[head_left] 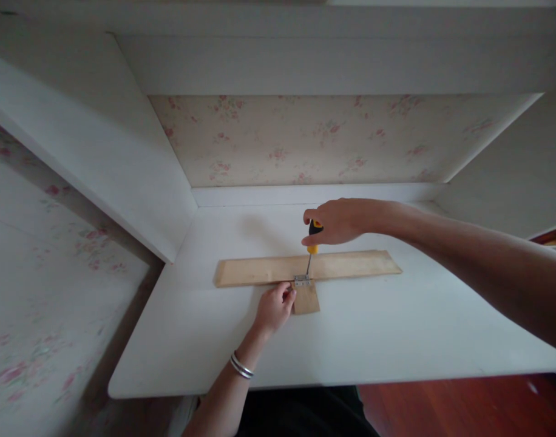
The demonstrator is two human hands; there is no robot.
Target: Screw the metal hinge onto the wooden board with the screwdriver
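Observation:
My right hand (339, 221) is wrapped around the black and yellow handle of a screwdriver (312, 247). Its shaft points down, slightly tilted, and the tip meets the upper right part of a small metal hinge (301, 280). The hinge lies across the joint between a long wooden board (255, 269) and a short wooden board (308, 301), which together make a T shape. At the short board's upper left edge, beside the hinge, my left hand (275, 308) is closed, its fingertips pinching the wood there. Whether those fingers also hold something small cannot be seen.
The boards lie flat on a white desk (178, 340) with a rounded front left corner. White panels (136, 139) stand at both sides, with a shelf edge (328, 64) overhead. Flowered wallpaper (278, 139) covers the back. Reddish floor (442, 403) shows beyond the front edge.

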